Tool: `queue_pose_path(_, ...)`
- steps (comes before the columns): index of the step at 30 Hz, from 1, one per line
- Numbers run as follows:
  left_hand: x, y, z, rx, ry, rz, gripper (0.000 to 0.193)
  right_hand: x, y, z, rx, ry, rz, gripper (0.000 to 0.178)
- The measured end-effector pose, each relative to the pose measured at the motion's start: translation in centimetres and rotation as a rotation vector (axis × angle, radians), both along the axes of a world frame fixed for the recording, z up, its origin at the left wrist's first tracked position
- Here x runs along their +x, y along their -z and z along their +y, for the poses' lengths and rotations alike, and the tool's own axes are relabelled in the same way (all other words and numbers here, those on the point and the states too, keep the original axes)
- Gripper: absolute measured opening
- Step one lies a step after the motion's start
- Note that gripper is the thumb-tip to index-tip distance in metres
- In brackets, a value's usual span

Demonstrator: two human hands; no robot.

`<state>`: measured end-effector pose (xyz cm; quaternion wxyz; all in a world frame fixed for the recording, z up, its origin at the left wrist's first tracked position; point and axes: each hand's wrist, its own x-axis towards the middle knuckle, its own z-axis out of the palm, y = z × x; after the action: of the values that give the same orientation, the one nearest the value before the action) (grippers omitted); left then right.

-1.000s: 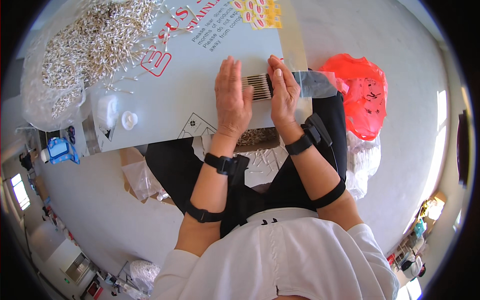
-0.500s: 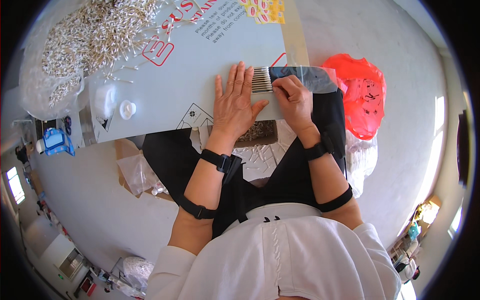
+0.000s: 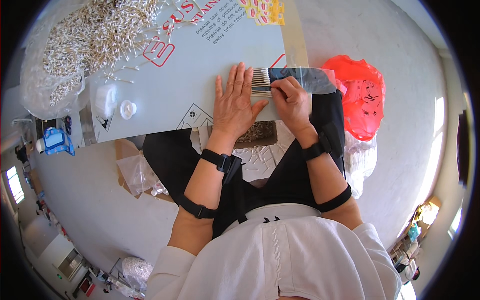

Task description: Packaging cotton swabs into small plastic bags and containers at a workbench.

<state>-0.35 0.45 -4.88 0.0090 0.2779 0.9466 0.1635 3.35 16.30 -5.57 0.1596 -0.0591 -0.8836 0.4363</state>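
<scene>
My left hand (image 3: 234,97) lies flat on the grey printed sheet of the tabletop (image 3: 165,100), fingers spread, beside and partly over the left ends of a row of cotton swabs (image 3: 260,77). The swabs lie side by side, with a gap near the closer end of the row. At their right ends, my right hand (image 3: 291,102) is closed in a pinch on the tip of a cotton swab, mostly hidden by the fingers. Beyond this hand a clear plastic strip with a dark part (image 3: 302,79) reaches past the table's right edge.
A clear bag with a big heap of cotton swabs (image 3: 95,37) lies at the far left. Near it are a small white round tub (image 3: 128,109) and a blue packet (image 3: 56,141). Yellow labels (image 3: 267,11) lie at the far edge. A red plastic bag (image 3: 361,95) hangs at right.
My right hand has shifted slightly left and stays pinched. A gap now shows in the swab row toward its near end. My left hand stays flat in place.
</scene>
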Motion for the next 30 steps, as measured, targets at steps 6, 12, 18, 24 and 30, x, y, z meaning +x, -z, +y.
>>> queue_pose_path(6,0.0,0.1,-0.1,-0.001,-0.004,0.007,0.081,-0.7,-0.3,0.0,0.008,0.052,-0.019,0.004)
queue_pose_path(12,-0.1,0.1,0.1,0.002,-0.004,0.011,0.081,-0.7,-0.2,-0.1,0.026,0.067,-0.024,0.003)
queue_pose_path(18,0.0,0.0,0.0,-0.007,-0.007,0.002,0.08,-0.6,-0.2,0.0,0.035,-0.003,-0.041,0.003)
queue_pose_path(24,0.0,0.3,0.0,-0.017,-0.007,0.007,0.08,-1.4,-0.3,0.1,0.015,0.051,-0.026,0.006)
queue_pose_path(30,-0.1,0.5,0.0,-0.022,-0.008,0.012,0.08,-1.7,0.1,0.0,0.045,0.052,-0.024,0.007)
